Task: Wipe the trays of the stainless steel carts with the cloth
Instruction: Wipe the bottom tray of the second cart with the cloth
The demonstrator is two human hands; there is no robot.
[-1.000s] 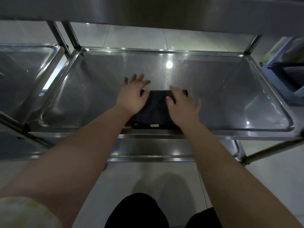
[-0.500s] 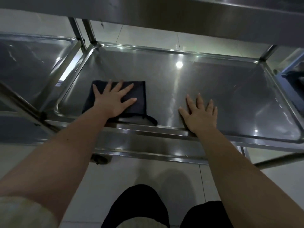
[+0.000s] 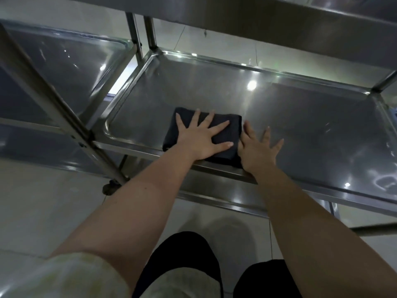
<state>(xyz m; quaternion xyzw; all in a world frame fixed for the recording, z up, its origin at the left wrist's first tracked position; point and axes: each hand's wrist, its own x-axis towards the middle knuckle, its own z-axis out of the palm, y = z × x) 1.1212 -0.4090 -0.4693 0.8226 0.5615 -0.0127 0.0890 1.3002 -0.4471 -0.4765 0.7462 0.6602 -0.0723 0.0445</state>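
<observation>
Both hands flat, fingers spread: left hand [image 3: 200, 138] presses dark folded cloth [image 3: 225, 134]; right hand [image 3: 258, 150] on steel tray [image 3: 300, 117].

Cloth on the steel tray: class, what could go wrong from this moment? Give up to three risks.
1. The cloth lies at the near rim of the tray, under the flat left hand; a pull towards the body could drag it over the edge.
2. The right hand presses bare steel beside the cloth and may leave smears.
3. The upper shelf hangs close overhead; leaning in for the far corners may mean a bumped head.
</observation>
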